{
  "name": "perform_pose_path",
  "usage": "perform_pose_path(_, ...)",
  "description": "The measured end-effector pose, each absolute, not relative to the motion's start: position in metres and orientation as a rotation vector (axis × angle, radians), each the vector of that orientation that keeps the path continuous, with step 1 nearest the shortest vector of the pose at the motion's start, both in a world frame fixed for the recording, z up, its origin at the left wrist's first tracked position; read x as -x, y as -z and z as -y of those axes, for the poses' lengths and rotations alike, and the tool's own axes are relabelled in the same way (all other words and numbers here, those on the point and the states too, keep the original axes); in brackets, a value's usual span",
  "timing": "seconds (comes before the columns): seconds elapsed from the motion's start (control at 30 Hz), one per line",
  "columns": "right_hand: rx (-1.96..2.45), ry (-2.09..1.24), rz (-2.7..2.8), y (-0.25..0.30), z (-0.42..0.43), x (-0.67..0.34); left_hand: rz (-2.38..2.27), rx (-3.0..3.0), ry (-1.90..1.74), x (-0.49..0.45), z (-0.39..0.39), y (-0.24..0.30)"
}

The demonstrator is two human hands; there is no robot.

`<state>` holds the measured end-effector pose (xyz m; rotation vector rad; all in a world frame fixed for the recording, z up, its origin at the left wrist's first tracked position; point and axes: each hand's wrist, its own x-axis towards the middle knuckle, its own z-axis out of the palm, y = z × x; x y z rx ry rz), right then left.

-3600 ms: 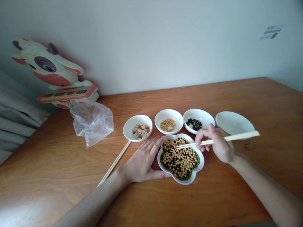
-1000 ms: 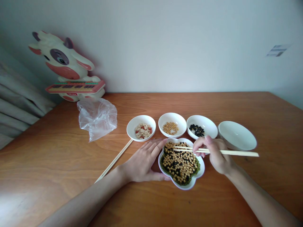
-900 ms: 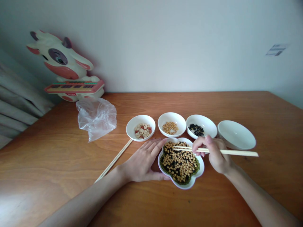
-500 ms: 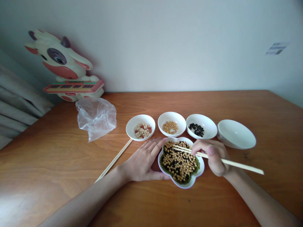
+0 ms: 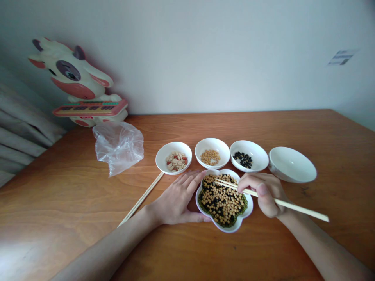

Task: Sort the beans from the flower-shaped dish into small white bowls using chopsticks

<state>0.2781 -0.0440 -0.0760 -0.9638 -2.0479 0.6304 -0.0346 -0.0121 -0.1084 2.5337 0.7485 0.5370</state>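
A flower-shaped white dish point(image 5: 245, 214) in front of me holds mixed yellow, black and green beans. My left hand point(image 5: 175, 201) lies flat on the table against the dish's left rim, fingers stretched out. My right hand point(image 5: 265, 189) grips a pair of wooden chopsticks point(image 5: 295, 207), whose tips reach over the beans at the dish's far side. Behind the dish stand three small white bowls: one with peanuts point(image 5: 174, 157), one with yellow beans point(image 5: 212, 153), one with black beans point(image 5: 249, 156).
An empty white bowl point(image 5: 291, 164) sits at the right end of the row. A second pair of chopsticks point(image 5: 141, 199) lies left of my left hand. A crumpled clear plastic bag point(image 5: 118, 146) and a cow-shaped toy keyboard point(image 5: 77, 86) are at the back left by the wall.
My right hand has dropped and turned, so the chopsticks' back ends now slope down to the right; their tips stay over the beans. My left hand has not moved.
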Motion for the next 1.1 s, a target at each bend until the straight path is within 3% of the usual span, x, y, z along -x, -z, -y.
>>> perform_pose_path(0.53,1.07,-0.94,1.804,0.078,0.039,-0.286,-0.76,-2.55,-0.513,0.034,0.012,0.107)
perform_pose_path(1.1,1.122,-0.998,1.649,0.082,0.038,-0.28,-0.761,-2.565,-0.497,0.034,0.012,0.105)
